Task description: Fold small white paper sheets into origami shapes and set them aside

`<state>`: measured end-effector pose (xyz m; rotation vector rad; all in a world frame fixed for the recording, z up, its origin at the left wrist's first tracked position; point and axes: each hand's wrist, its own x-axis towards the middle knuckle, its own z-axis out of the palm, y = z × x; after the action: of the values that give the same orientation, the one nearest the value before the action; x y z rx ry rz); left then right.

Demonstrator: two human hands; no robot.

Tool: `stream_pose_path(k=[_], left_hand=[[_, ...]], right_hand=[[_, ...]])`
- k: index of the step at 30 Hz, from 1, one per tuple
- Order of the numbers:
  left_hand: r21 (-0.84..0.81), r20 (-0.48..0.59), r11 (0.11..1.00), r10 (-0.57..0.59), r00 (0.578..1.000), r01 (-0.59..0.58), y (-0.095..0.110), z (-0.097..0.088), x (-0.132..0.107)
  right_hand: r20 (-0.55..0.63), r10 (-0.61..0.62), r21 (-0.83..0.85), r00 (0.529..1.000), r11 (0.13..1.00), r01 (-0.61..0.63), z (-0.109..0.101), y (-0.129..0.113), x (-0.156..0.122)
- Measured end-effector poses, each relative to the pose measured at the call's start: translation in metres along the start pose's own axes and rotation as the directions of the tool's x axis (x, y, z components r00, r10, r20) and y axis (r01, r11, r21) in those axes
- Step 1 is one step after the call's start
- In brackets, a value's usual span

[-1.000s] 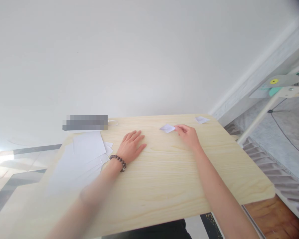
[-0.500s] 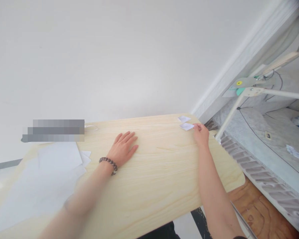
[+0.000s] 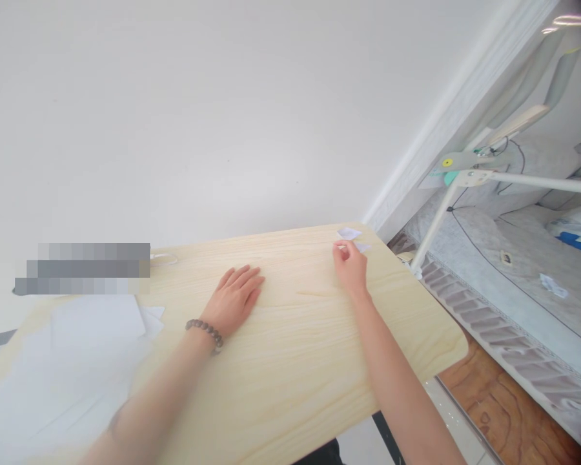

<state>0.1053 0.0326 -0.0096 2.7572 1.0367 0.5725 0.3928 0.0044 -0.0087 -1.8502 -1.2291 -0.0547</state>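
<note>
My left hand [image 3: 235, 298], with a dark bead bracelet [image 3: 204, 332] at the wrist, lies palm down on the light wooden table [image 3: 281, 361]. Its fingers are stretched out and nothing is under them that I can see. My right hand [image 3: 352, 266] is at the far right part of the table, thumb and fingertips drawn together in a pinch; no object shows between them. Just behind it are two small white folded paper pieces: one paper piece [image 3: 349, 234] shows whole, while the nearer paper piece [image 3: 363, 248] is partly hidden by the hand.
White paper sheets [image 3: 94, 323] spread over the table's left side, beside a pixelated blurred object [image 3: 87, 268]. A white wall [image 3: 223, 129] rises behind the table. On the right stand a white metal frame [image 3: 438, 226] and a grey-covered bed [image 3: 523, 258].
My right hand has moved left from the nearer paper piece's right corner and now partly covers that piece. My left hand stays flat on the table. The view has shifted slightly.
</note>
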Motion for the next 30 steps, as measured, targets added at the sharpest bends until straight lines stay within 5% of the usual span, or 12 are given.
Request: stream_pose_path(k=[6,11,14,17,20,25,30], left_hand=[[0.087,0.094,0.995,-0.053,0.994,0.045,-0.002,-0.023,-0.028],[0.261,0.105,0.942,-0.245,0.964,0.211,-0.017,-0.059,-0.076],[0.327,0.008,0.847,-0.446,0.895,0.419,-0.035,-0.077,-0.109],[0.346,-0.005,0.733,-0.623,0.782,0.586,-0.047,-0.084,-0.132],[0.339,0.084,0.727,-0.656,0.750,0.598,-0.050,-0.085,-0.140],[0.330,0.067,0.708,-0.677,0.733,0.624,-0.040,-0.088,-0.136],[0.338,0.020,0.639,-0.739,0.673,0.692,-0.032,-0.089,-0.136]], right_hand=[[0.367,-0.253,0.073,0.895,0.967,0.243,0.038,-0.065,-0.039],[0.495,-0.401,0.131,0.771,0.912,0.390,0.056,-0.099,-0.061],[0.520,-0.468,0.162,0.715,0.876,0.455,0.070,-0.119,-0.070],[0.538,-0.522,0.175,0.662,0.837,0.518,0.081,-0.132,-0.076],[0.545,-0.524,0.171,0.654,0.834,0.525,0.085,-0.136,-0.079],[0.545,-0.525,0.208,0.654,0.840,0.501,0.081,-0.131,-0.080],[0.558,-0.508,0.212,0.656,0.852,0.479,0.079,-0.130,-0.080]])
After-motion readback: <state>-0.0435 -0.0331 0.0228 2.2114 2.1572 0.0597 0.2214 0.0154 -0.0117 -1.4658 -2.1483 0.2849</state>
